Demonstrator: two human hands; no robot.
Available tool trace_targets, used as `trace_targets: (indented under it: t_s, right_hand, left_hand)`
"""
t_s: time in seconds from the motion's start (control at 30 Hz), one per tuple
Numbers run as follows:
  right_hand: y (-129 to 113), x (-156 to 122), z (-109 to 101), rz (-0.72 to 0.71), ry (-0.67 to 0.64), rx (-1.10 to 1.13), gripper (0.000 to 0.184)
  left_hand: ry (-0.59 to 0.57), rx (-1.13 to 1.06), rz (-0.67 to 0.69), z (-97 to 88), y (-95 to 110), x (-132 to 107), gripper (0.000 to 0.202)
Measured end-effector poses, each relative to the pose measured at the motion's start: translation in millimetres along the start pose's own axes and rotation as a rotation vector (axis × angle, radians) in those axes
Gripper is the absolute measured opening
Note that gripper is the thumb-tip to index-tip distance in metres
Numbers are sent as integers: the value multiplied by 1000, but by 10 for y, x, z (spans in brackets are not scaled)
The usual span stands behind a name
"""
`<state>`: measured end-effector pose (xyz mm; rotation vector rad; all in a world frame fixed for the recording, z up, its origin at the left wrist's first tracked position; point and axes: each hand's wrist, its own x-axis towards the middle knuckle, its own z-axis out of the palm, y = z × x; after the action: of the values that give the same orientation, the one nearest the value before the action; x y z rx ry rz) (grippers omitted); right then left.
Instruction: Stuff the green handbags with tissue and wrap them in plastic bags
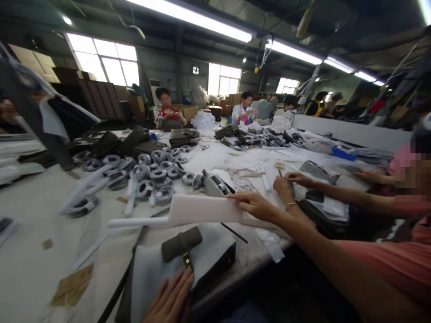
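Note:
My left hand point(171, 298) lies on the front of a handbag point(215, 264), fingers stretched out beside its metal clasp point(186, 260). The bag is dark olive, with a pale sheet point(151, 264) over much of its front and an olive flap point(182, 244) on top. Its dark strap point(116, 291) trails down the left side. Above the bag, my right hand point(257, 206) grips the right end of a flat white foam-like sheet point(205, 208). A thin white roll point(138, 222) extends left from that sheet; whether they are joined I cannot tell.
Many wrapped strap coils point(158, 175) and olive bags point(134, 141) cover the table beyond. At right, a co-worker's hands point(286, 184) work near another bag point(319, 211), close to my right arm. A brown paper piece point(72, 285) lies at left. Other people sit across the table.

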<state>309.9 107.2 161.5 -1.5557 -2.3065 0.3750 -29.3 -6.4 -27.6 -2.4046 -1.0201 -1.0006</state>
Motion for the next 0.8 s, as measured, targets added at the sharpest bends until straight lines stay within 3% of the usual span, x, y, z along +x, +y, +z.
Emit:
trace_targets:
  t_s: [0.07,0.13,0.23,0.3,0.4,0.5,0.7,0.8]
  right_hand:
    - [-257,-24,202,-161,-121,61,54]
    - [-418,-22,418,-230,-150,-18,55]
    - [-481,4,692,-365,-163,-148,63]
    - [-453,23,797,-470,-262,-119,64]
    - [-414,46,835,-469,-403,-32,53]
    - [-448,81,809,-427,-427,-87,62]
    - [-686,87,748,-511,-289,-122,53]
    - [-763,-18,821,-584,-270,-166,51]
  left_hand:
    - [-62,20,21,-103,31,30,52]
    - [-99,21,-9,-172,59,70,50]
    - [-141,-6,-46,-213,90,108,49]
    - [-142,-23,-61,-216,101,110,48]
    - [-148,-45,-81,-211,108,90,49]
    - [-178,-54,-90,-205,108,70,51]
    - [-181,-50,-98,-214,122,81,46]
    - [-187,-71,-138,-226,139,81,42]
